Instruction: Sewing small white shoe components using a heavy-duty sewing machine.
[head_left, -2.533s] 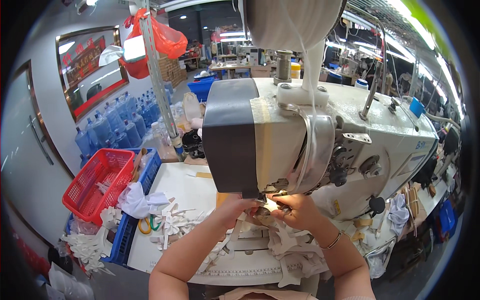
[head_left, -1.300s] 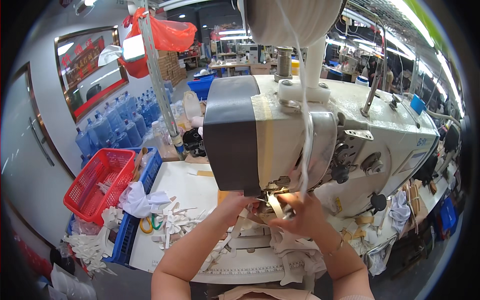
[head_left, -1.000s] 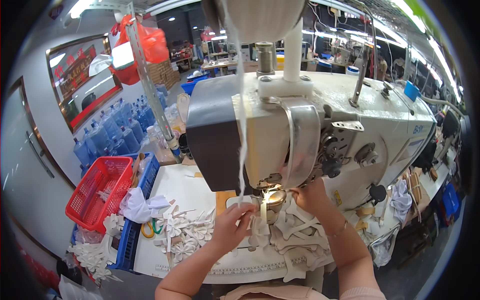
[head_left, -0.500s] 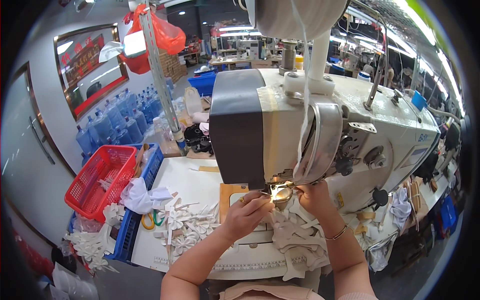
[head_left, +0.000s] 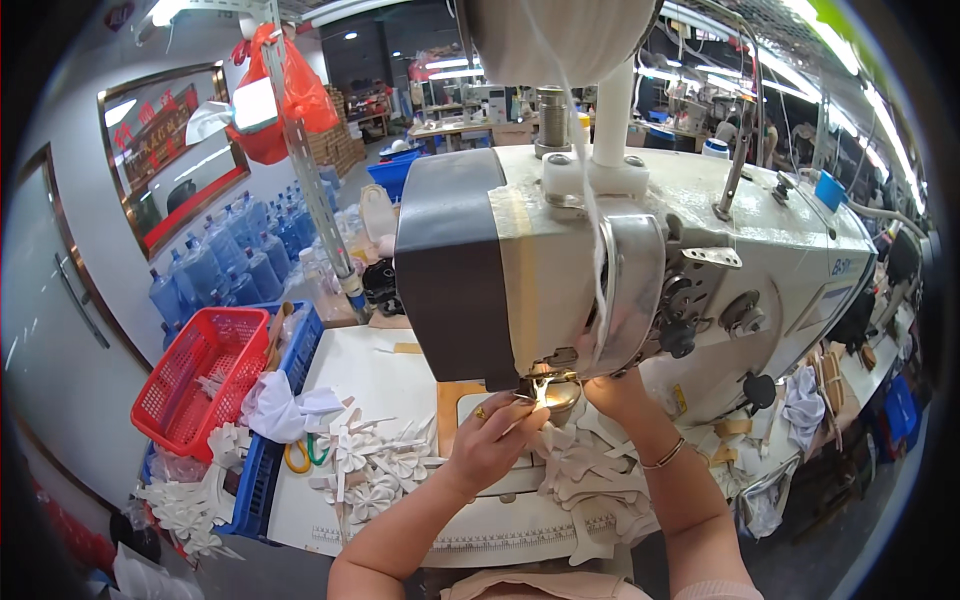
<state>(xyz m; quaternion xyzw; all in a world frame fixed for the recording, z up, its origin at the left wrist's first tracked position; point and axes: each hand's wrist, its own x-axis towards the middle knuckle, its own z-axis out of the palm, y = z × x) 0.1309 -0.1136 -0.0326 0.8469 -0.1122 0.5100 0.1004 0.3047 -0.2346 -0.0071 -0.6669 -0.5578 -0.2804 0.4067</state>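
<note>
Our left hand (head_left: pixel 488 442) has moved up since a second ago, now at the sewing machine (head_left: pixel 545 260)'s lit needle area (head_left: pixel 541 388), fingers bunched narrow; can't tell what they grip. Our right hand (head_left: pixel 615 394) sits beside the rounded metal part (head_left: pixel 564 397), fingertips hidden, grip unclear. White cut pieces (head_left: pixel 595 485) lie below that hand.

- Head camera here, wide fisheye, peering forward and down across the bench (head_left: pixel 345 370)!
- It's right up close, the sewing machine (head_left: pixel 550 260) looming mid-view!
- And what reach: door (head_left: pixel 48 270) far left, ceiling lights (head_left: pixel 827 37) upper right, straight edges bowing at the rim!
</note>
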